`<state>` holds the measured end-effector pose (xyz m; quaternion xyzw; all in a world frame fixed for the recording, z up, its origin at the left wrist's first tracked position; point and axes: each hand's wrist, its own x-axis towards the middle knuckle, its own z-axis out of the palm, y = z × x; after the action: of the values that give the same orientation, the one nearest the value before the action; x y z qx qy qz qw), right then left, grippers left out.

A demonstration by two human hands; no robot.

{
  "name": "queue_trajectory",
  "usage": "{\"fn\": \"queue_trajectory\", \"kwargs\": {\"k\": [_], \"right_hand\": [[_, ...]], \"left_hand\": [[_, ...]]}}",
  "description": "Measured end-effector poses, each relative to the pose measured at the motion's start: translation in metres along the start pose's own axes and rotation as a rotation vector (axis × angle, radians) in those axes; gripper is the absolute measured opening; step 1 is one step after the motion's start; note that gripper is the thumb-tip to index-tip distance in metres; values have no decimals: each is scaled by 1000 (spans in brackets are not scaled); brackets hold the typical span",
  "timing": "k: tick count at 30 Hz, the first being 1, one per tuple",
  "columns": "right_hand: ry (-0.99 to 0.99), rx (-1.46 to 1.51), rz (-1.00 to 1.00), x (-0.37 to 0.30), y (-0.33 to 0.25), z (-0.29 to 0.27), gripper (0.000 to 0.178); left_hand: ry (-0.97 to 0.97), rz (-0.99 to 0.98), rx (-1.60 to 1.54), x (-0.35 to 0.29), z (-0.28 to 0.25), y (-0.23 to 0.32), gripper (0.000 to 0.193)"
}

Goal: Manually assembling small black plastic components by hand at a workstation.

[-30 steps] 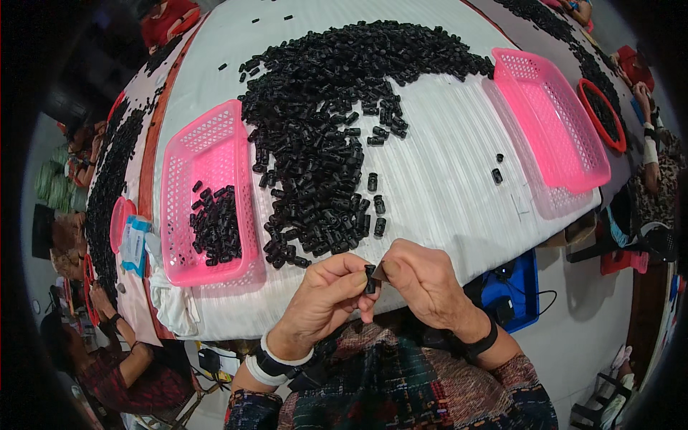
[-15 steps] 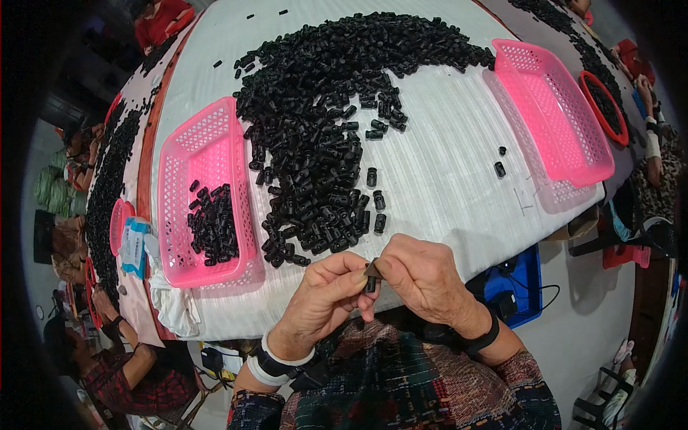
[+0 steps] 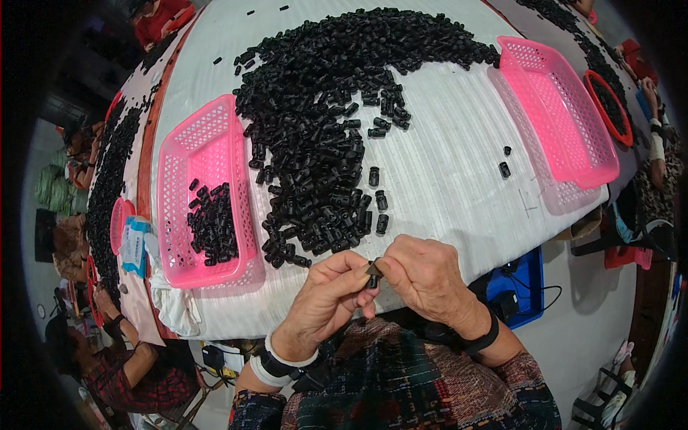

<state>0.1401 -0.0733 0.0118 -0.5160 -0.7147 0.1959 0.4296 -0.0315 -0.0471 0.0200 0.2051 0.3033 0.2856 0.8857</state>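
A black piece (image 3: 373, 283) sits pinched in left grip (image 3: 324, 295).

Between the black pile (image 3: 308, 165) and the right pink basket (image 3: 555, 122), your worktop (image 3: 451, 165) offers a broad open stretch, broken by two loose pieces (image 3: 504, 170) near that basket. Ahead and left of your hands (image 3: 430, 281), the pile and the walls of the left pink basket (image 3: 240, 179) obstruct you.

No words or numbers are legible. The blue-and-white packet (image 3: 133, 246), just left of the left basket (image 3: 208, 276), bears print too small and blurred to read. Thin dark lines (image 3: 530, 206) mark the white cloth (image 3: 459, 150) near the right basket (image 3: 548, 118); whether they form a letter or sign is unclear.
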Motion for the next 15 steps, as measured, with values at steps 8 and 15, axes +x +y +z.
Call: {"fn": "queue_trajectory", "kwargs": {"k": [8, 15], "right_hand": [[-105, 241, 74, -6, 4, -1, 21], [30, 238, 105, 0, 1, -5, 21]], "left_hand": [[7, 3, -29, 3, 3, 2, 10], [-60, -12, -12, 3, 9, 1, 10]]}}
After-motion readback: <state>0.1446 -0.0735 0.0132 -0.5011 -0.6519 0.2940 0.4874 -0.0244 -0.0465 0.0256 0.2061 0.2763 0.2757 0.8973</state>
